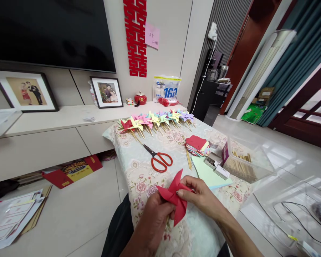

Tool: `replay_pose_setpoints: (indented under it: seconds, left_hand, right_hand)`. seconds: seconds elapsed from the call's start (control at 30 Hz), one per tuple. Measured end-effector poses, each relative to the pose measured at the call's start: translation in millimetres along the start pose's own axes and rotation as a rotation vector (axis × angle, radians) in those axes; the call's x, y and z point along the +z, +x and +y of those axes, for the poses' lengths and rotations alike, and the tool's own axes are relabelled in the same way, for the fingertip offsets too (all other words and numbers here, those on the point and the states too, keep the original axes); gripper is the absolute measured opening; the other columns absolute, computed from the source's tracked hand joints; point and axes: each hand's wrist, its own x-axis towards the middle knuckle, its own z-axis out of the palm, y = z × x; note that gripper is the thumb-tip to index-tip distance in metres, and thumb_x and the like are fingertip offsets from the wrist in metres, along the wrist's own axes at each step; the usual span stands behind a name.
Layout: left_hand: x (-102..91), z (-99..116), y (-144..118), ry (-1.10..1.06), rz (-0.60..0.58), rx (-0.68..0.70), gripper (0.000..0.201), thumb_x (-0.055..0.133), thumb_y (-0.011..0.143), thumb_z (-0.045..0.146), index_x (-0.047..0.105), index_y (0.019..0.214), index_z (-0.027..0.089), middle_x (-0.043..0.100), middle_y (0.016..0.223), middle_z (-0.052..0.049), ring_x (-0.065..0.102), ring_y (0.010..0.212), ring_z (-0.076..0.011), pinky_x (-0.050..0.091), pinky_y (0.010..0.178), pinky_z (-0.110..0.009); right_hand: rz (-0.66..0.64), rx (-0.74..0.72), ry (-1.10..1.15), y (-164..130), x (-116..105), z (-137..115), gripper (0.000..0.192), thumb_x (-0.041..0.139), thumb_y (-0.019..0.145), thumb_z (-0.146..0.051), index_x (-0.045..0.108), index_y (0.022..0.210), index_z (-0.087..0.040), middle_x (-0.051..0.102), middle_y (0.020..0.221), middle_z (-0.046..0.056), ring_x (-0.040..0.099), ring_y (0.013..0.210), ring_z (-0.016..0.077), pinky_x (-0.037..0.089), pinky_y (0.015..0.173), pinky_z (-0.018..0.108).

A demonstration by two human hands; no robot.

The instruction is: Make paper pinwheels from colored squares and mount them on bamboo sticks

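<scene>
A red paper pinwheel (173, 197) is held between both hands above the near part of the flowered tablecloth. My left hand (156, 217) pinches its lower left side, fingers closed. With thumb and fingers my right hand (202, 196) grips its right side, the thumb lying at a small shiny pin near the centre. Beyond the hands lie scissors (162, 162) with red handles, blades spread a little. To the right are a stack of coloured paper (196, 143), light green sheets (205, 173) and a small opened box of metal pins (210, 161).
Finished pinwheels (155, 119) on sticks lie in a row along the table's far edge. A clear plastic bin (253, 162) with wooden sticks stands at the right. Loose sticks (188, 159) lie by the paper stack. A white cabinet (56, 137) runs behind.
</scene>
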Motion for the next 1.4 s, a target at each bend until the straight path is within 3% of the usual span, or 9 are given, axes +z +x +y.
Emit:
replay_pose_setpoints:
  seconds: [0.13,0.23,0.4,0.63,0.87,0.97,1.1,1.27,1.4]
  left_hand:
    - [-2.8,-2,4,-0.126,-0.028,-0.015,0.010,0.063,0.059,0.011,0.057,0.062,0.019,0.050,0.061,0.004,0.038,0.059,-0.0104,0.035,0.058,-0.024]
    - [-5.2,-5,6,-0.174,0.007,-0.027,0.013,0.064,0.058,0.009,0.058,0.065,0.018,0.053,0.065,0.004,0.040,0.061,-0.0103,0.039,0.061,-0.024]
    - [-4.9,-6,6,-0.183,0.021,-0.055,0.014,0.067,0.057,0.011,0.058,0.065,0.018,0.050,0.062,0.005,0.039,0.059,-0.0102,0.037,0.060,-0.024]
    - [1.6,3,1,-0.104,-0.012,-0.031,0.010,0.065,0.059,0.015,0.057,0.064,0.019,0.045,0.058,0.006,0.036,0.057,-0.0103,0.033,0.057,-0.025]
    - [-3.2,-8,5,0.080,0.171,0.041,0.009,0.065,0.061,0.016,0.058,0.066,0.018,0.051,0.060,0.004,0.040,0.058,-0.0106,0.034,0.056,-0.025]
    - [-1.9,-6,2,0.153,0.227,0.071,0.009,0.064,0.061,0.016,0.059,0.069,0.017,0.055,0.062,0.003,0.044,0.059,-0.0113,0.036,0.057,-0.024]
    - [3.8,1,-7,0.262,0.187,0.140,0.007,0.064,0.068,0.017,0.062,0.074,0.018,0.058,0.064,0.003,0.049,0.060,-0.0130,0.040,0.057,-0.024]
    - [3.4,2,-12,0.570,0.160,0.378,0.004,0.064,0.081,0.023,0.065,0.083,0.020,0.065,0.077,-0.002,0.059,0.070,-0.0181,0.047,0.065,-0.028]
    - [-1.0,-1,-11,0.724,0.173,0.521,0.004,0.061,0.085,0.023,0.065,0.082,0.022,0.066,0.083,-0.003,0.061,0.076,-0.0200,0.049,0.070,-0.030]
  right_hand:
    - [0.126,-0.068,0.059,-10,-9,9,0.032,0.065,0.092,-0.042,0.070,0.114,-0.020,0.076,0.111,0.009,0.068,0.105,0.0247,0.051,0.094,0.040]
    - [0.189,-0.135,-0.067,-19,-8,15,0.033,0.066,0.091,-0.031,0.069,0.124,-0.024,0.073,0.124,0.009,0.066,0.117,0.0268,0.048,0.103,0.044]
    - [0.207,-0.310,-0.358,-22,-1,21,0.034,0.058,0.093,-0.021,0.070,0.125,-0.027,0.073,0.121,0.007,0.067,0.113,0.0234,0.052,0.097,0.038]
    - [0.228,-0.419,-0.407,-16,2,23,0.026,0.052,0.098,-0.019,0.074,0.112,-0.024,0.076,0.106,0.006,0.070,0.098,0.0198,0.056,0.085,0.032]
    - [0.298,-0.365,-0.287,-21,-2,24,0.030,0.060,0.095,-0.025,0.070,0.123,-0.030,0.068,0.129,0.008,0.061,0.124,0.0244,0.049,0.105,0.043]
    - [0.331,-0.283,-0.156,-23,2,19,0.024,0.065,0.093,-0.034,0.072,0.115,-0.029,0.064,0.134,0.011,0.058,0.129,0.0285,0.046,0.108,0.049]
    - [0.362,-0.237,-0.096,-22,12,1,0.020,0.069,0.090,-0.042,0.074,0.099,-0.025,0.062,0.135,0.013,0.055,0.130,0.0313,0.044,0.108,0.050]
    - [0.409,-0.235,-0.172,-17,23,-17,0.021,0.071,0.087,-0.040,0.068,0.076,-0.022,0.066,0.128,0.013,0.056,0.128,0.0320,0.044,0.103,0.047]
    - [0.410,-0.249,-0.181,-14,28,-18,0.023,0.069,0.087,-0.036,0.063,0.069,-0.021,0.070,0.120,0.012,0.059,0.122,0.0306,0.046,0.099,0.044]
